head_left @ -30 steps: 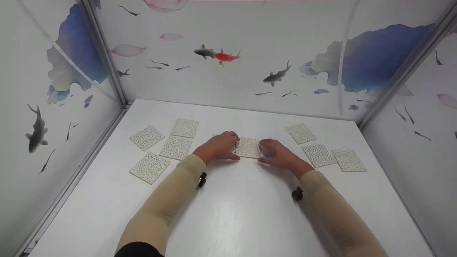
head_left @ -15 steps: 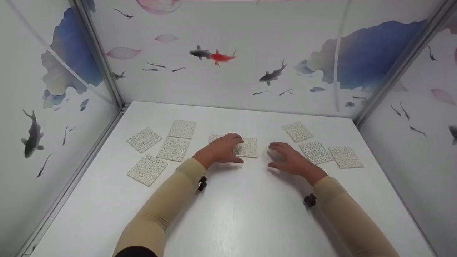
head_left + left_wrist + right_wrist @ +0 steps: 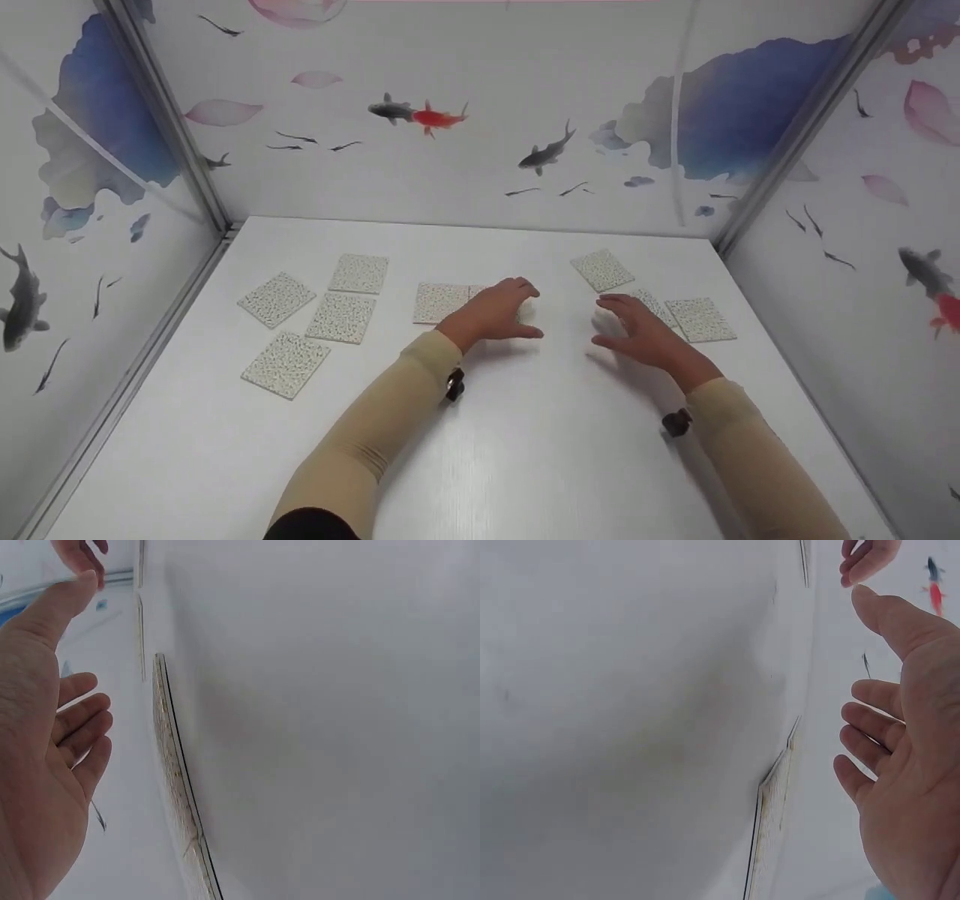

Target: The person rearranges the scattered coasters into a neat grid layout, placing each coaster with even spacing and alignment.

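Observation:
Two speckled square tiles lie edge to edge mid-table: the left tile (image 3: 441, 303) shows well, while my left hand (image 3: 491, 310) covers much of the right one (image 3: 527, 309). That hand is held above them, fingers spread and holding nothing; the left wrist view shows a gap between its fingers and the tile edge (image 3: 176, 757). To the right, my right hand (image 3: 641, 334) hovers over the table, thumb and fingers apart with nothing between them. Nearest to it is a speckled tile (image 3: 651, 302), partly hidden behind the hand.
More speckled tiles lie flat on the white table (image 3: 480, 450). At the left is a group of several, including a tile (image 3: 286, 365) closest to the front. On the right are a back tile (image 3: 602, 270) and an outer tile (image 3: 700, 319). Printed walls (image 3: 450, 172) enclose the table.
My right hand has left the edge of the middle tile and moved right, off it. The left hand has shifted right across the pair, uncovering the left tile. The head view has turned rightward.

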Action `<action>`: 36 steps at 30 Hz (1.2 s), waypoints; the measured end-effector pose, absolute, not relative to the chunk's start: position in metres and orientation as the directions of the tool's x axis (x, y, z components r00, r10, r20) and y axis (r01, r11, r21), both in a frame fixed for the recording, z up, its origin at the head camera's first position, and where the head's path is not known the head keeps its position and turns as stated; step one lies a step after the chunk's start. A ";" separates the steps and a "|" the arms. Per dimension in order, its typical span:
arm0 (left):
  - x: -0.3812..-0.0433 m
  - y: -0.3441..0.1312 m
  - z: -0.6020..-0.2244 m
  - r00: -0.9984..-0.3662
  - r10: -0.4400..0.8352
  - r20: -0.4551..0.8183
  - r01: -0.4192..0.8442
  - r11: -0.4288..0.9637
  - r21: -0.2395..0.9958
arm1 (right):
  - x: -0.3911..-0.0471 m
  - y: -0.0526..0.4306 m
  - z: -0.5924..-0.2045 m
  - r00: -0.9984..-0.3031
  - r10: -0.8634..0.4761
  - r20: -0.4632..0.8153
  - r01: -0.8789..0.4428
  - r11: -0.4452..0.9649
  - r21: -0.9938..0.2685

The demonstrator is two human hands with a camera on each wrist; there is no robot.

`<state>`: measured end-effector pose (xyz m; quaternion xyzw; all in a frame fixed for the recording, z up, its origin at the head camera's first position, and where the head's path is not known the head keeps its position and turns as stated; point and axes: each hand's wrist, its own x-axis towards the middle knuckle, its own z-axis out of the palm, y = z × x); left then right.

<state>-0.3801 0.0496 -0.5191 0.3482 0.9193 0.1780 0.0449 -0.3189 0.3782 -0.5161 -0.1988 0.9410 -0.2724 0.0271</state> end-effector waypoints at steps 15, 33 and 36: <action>-0.383 0.138 -0.522 -0.795 0.604 0.054 0.572 0.718 0.397 | -0.314 0.439 -0.516 -0.968 -0.251 -0.005 -0.208 0.811 -0.546; -0.384 0.224 -0.527 -0.798 0.602 0.017 0.577 0.756 0.309 | -0.321 0.472 -0.528 -0.980 -0.195 -0.037 -0.146 0.835 -0.531; -0.385 0.232 -0.528 -0.799 0.601 0.008 0.574 0.760 0.304 | -0.321 0.470 -0.529 -0.981 -0.189 -0.038 -0.137 0.821 -0.554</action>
